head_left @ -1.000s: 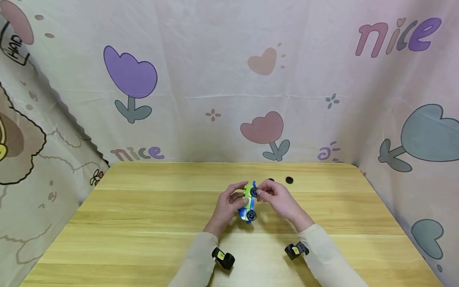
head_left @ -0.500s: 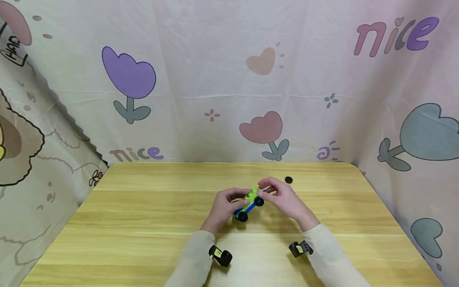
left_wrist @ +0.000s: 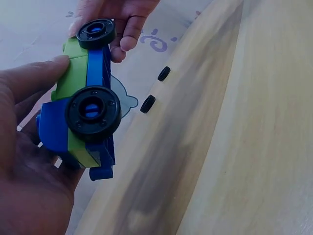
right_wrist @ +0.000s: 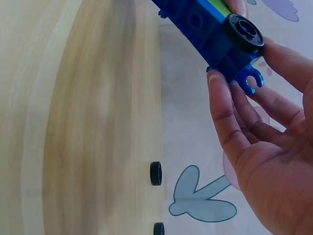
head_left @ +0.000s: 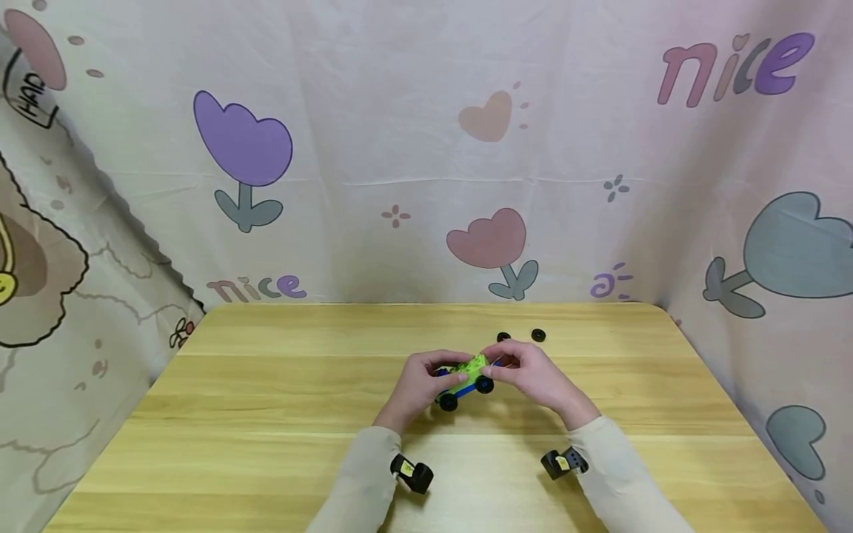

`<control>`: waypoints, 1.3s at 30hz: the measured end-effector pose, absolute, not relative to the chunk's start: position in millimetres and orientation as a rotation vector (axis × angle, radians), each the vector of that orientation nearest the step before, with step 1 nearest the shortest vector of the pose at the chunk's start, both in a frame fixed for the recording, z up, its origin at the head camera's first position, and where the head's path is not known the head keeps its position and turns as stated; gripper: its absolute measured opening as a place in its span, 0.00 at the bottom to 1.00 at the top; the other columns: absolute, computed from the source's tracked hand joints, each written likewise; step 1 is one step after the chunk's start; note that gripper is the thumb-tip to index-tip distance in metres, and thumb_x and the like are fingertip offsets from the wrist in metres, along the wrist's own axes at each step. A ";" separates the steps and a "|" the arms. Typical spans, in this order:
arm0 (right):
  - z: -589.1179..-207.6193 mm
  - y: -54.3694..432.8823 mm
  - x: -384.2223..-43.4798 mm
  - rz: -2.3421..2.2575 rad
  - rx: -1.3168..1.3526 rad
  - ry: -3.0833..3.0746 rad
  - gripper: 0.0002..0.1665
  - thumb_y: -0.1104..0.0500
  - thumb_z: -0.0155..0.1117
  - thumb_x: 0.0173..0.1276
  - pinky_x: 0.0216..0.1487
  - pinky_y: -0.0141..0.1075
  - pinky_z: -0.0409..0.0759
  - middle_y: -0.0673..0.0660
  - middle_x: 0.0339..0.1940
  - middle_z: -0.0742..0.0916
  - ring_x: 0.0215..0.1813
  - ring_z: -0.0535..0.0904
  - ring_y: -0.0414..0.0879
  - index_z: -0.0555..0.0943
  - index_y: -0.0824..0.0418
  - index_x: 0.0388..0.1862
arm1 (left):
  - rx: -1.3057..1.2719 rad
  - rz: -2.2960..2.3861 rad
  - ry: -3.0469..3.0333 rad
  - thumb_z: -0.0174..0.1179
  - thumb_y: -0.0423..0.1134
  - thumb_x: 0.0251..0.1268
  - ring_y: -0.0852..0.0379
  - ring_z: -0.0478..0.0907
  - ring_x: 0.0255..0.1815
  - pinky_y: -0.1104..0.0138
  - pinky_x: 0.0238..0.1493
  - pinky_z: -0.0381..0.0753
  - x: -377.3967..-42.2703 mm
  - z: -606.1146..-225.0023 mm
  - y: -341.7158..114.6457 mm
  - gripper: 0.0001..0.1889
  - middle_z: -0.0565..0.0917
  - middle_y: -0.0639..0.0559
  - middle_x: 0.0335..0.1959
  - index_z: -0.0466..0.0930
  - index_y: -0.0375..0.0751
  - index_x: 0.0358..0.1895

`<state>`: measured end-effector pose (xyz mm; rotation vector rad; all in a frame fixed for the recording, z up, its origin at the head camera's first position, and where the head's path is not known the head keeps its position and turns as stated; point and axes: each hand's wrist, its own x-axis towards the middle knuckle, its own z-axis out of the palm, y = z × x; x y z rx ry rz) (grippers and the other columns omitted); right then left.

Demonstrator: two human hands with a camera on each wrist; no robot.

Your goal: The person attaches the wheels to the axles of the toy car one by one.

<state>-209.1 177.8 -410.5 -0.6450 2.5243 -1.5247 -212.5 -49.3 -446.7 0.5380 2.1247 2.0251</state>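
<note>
A small green and blue building-block car [head_left: 474, 368] is held above the table between both hands. My left hand [head_left: 415, 381] grips its left end, with thumb and fingers on opposite sides. At the other end my right hand [head_left: 529, 374] pinches the car; in the right wrist view, fingertips touch the blue underside near a blue hook [right_wrist: 252, 81]. Two black wheels, a near one [left_wrist: 93, 120] and a far one [left_wrist: 97, 33], sit on the side shown in the left wrist view. The car's opposite side is largely hidden by the left hand.
Two loose black wheels, one at the right [head_left: 538, 335] and one just beyond the right hand [head_left: 503, 337], lie near the far edge of the wooden table [head_left: 266, 400]. A patterned curtain [head_left: 373, 148] hangs behind and at both sides.
The car has swung from pointing away to a rightward slant, its studded green top now facing up. My right hand has shifted from its far wheel to the right end.
</note>
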 end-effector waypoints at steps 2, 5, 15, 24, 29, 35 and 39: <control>-411.2 179.0 -208.2 -1.538 -0.618 2.538 0.18 0.56 0.67 0.68 0.47 0.41 0.80 0.54 0.42 0.84 0.44 0.79 0.49 0.82 0.64 0.53 | 0.534 2.017 2.142 0.69 0.39 0.62 0.48 0.79 0.48 0.61 0.47 0.81 -212.7 -447.3 -50.1 0.14 0.84 0.49 0.49 0.86 0.43 0.51; -411.2 180.8 -206.6 -1.570 -0.549 2.569 0.18 0.57 0.67 0.68 0.49 0.41 0.79 0.55 0.44 0.84 0.46 0.79 0.49 0.81 0.65 0.52 | 0.490 2.016 2.181 0.70 0.39 0.61 0.48 0.79 0.46 0.61 0.45 0.81 -213.1 -449.8 -52.8 0.16 0.81 0.48 0.52 0.85 0.43 0.53; -412.1 178.2 -207.0 -1.657 -0.453 2.569 0.19 0.59 0.67 0.68 0.51 0.42 0.78 0.59 0.46 0.82 0.49 0.78 0.51 0.78 0.68 0.53 | 0.348 2.125 2.271 0.71 0.38 0.59 0.49 0.77 0.53 0.63 0.51 0.79 -216.1 -460.2 -60.7 0.23 0.81 0.47 0.51 0.78 0.39 0.58; -417.4 175.2 -207.0 -1.732 -0.483 2.545 0.19 0.62 0.69 0.65 0.51 0.38 0.79 0.60 0.47 0.81 0.50 0.78 0.53 0.77 0.68 0.52 | 0.289 2.189 2.160 0.66 0.39 0.64 0.45 0.78 0.54 0.57 0.43 0.83 -214.1 -463.0 -56.7 0.20 0.78 0.43 0.56 0.79 0.39 0.58; -418.7 173.7 -208.1 -1.764 -0.488 2.535 0.19 0.64 0.70 0.64 0.51 0.37 0.80 0.60 0.47 0.81 0.50 0.78 0.53 0.77 0.67 0.51 | 0.277 2.245 2.088 0.66 0.37 0.65 0.44 0.77 0.55 0.59 0.44 0.83 -214.9 -463.7 -53.7 0.20 0.78 0.40 0.56 0.79 0.36 0.59; -418.9 173.7 -206.6 -1.792 -0.472 2.485 0.21 0.64 0.70 0.64 0.50 0.36 0.80 0.62 0.50 0.80 0.51 0.78 0.55 0.75 0.68 0.54 | 0.232 2.254 2.113 0.67 0.36 0.63 0.45 0.79 0.52 0.60 0.44 0.83 -214.1 -461.1 -51.8 0.19 0.79 0.39 0.55 0.81 0.37 0.57; -418.2 173.7 -206.0 -1.843 -0.432 2.432 0.26 0.63 0.68 0.66 0.48 0.35 0.80 0.65 0.53 0.77 0.51 0.78 0.57 0.71 0.70 0.59 | 0.226 2.247 2.191 0.68 0.38 0.63 0.45 0.78 0.55 0.62 0.44 0.83 -213.7 -458.6 -51.1 0.19 0.80 0.42 0.55 0.82 0.40 0.56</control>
